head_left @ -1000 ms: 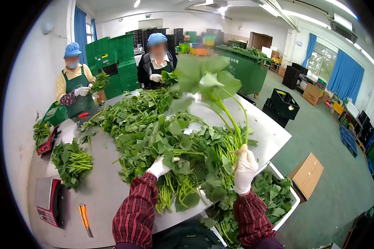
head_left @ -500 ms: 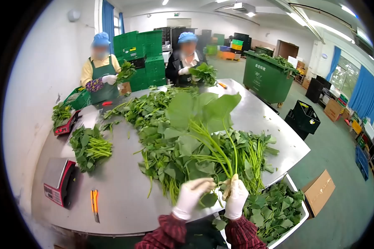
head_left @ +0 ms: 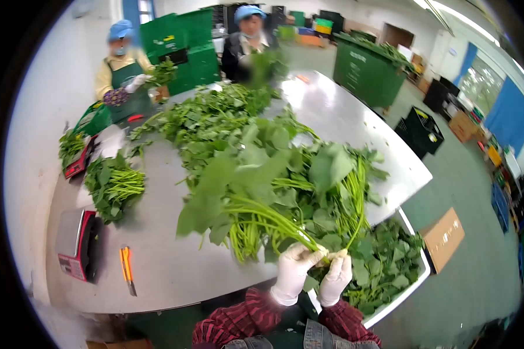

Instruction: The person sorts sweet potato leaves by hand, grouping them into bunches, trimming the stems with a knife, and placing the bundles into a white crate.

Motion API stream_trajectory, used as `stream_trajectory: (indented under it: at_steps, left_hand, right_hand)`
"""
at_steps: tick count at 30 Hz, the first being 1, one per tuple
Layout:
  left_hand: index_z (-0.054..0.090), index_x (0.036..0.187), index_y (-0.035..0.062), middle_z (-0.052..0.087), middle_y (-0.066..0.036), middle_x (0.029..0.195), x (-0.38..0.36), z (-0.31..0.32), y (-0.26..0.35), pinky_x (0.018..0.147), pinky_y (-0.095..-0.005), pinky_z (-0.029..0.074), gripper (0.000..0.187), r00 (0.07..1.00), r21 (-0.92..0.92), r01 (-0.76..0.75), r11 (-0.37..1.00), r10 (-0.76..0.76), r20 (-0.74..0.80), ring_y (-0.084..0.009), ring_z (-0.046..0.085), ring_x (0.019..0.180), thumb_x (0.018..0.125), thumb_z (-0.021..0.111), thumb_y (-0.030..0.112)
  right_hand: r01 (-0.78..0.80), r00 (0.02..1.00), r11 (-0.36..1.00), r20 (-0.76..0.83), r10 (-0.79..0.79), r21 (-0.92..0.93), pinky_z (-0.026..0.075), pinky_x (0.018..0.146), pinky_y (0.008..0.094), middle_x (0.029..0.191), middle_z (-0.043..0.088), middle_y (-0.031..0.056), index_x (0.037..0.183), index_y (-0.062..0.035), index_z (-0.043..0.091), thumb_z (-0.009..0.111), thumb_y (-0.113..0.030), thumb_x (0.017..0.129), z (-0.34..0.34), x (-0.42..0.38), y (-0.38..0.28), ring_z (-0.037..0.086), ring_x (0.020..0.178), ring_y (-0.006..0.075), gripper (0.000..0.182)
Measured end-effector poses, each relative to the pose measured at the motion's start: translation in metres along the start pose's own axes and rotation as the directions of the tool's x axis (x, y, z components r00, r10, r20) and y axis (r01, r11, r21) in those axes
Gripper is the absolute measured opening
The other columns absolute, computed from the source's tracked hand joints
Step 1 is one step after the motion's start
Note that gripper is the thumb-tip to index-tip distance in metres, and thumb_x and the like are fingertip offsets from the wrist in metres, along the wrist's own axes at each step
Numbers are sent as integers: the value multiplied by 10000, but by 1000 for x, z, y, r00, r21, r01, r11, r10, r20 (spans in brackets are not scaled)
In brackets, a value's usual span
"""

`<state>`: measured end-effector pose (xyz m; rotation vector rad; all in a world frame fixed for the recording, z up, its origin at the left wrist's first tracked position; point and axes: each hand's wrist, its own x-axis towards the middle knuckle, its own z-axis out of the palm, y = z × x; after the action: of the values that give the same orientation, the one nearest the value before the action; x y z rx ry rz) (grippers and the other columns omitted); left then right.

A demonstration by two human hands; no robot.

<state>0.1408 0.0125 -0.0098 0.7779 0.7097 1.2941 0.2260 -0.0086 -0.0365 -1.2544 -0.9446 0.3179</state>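
My left hand (head_left: pixel 295 271), in a white glove, is closed around the lower ends of a bunch of leafy greens (head_left: pixel 268 215). The bunch leans left, its broad leaves blurred over the table. Close beside it, my gloved right hand (head_left: pixel 335 278) pinches the pale lower end of a single leafy stem (head_left: pixel 358 218), which points up and right. The fingertips of both hands nearly meet. Beyond them a large heap of greens (head_left: pixel 215 125) covers the middle of the metal table (head_left: pixel 174 262). Below and right of my right hand, a white bin (head_left: pixel 427 256) holds loose leaves.
An orange box cutter (head_left: pixel 127 270) and a scale (head_left: pixel 78 244) lie on the left, near a sorted bunch (head_left: pixel 113 186). Two co-workers (head_left: pixel 125 81) stand across the table holding greens. A cardboard box (head_left: pixel 443 239) stands right of the bin.
My left hand, earlier open and apart, has come in and grips the bunch that my right hand held. The bunch has swung left; my right hand keeps a single stem. The view has tilted down.
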Motion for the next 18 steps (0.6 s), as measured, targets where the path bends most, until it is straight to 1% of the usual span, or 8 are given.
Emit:
stream_trajectory:
  at_steps: [2,4,6,8,9,14,16,18]
  left_hand:
    - [635,869,17,633,-54,815,4,-4,7,680,-261,469,88,986,154,-164,974,160,41,-125,572,733,864,602,98]
    - [547,962,-1,621,-107,850,8,-11,40,719,-342,503,144,976,119,-212,970,216,-25,-197,593,773,912,536,133]
    - [520,975,24,586,-87,869,19,-31,61,753,-341,488,121,956,-33,-283,959,284,73,-193,568,800,926,516,135]
    - [544,980,20,568,-80,850,19,-44,71,745,-343,482,97,956,-42,-293,955,292,-42,-209,569,783,914,515,85]
    - [541,1010,22,565,-78,865,19,-52,71,745,-341,482,114,961,-33,-272,962,269,-58,-207,564,788,913,516,77]
    - [548,1064,12,564,-79,873,20,-71,56,748,-345,480,168,977,-14,-208,978,207,-50,-205,552,795,903,523,53]
    - [552,1065,8,565,-81,871,19,-68,54,755,-352,479,175,984,-23,-176,984,176,-31,-204,552,799,895,526,45]
    - [547,1074,8,561,-75,869,18,-67,54,762,-351,472,199,989,-63,-145,987,146,21,-202,548,793,878,533,40]
  right_hand:
    - [-190,961,949,-148,232,252,416,522,250,636,570,72,769,-19,521,418,-274,978,-22,28,-9,509,510,113,346]
    - [-258,902,938,-289,319,231,424,554,257,642,544,45,784,-36,526,393,-284,988,-69,64,10,481,523,100,348]
    - [-362,911,932,-221,349,-22,468,609,324,715,613,117,832,4,558,459,-387,948,-137,85,71,564,570,196,419]
    - [-389,911,420,-273,311,-820,490,707,381,832,646,210,977,52,562,548,-487,867,-175,93,101,628,721,335,550]
    - [-365,916,323,-276,292,-873,480,785,403,930,626,273,1139,69,498,622,-542,781,-187,85,110,608,887,413,719]
    - [-137,916,570,115,384,-810,506,747,385,970,611,291,1282,71,356,705,-510,713,-138,51,125,643,831,370,885]
    - [-179,807,527,182,562,-831,503,744,395,966,613,278,1266,47,385,716,-507,696,-94,36,114,639,818,373,861]
    - [-121,879,666,233,417,-736,500,684,419,900,632,242,1114,21,517,717,-501,686,-83,17,173,624,801,386,704]
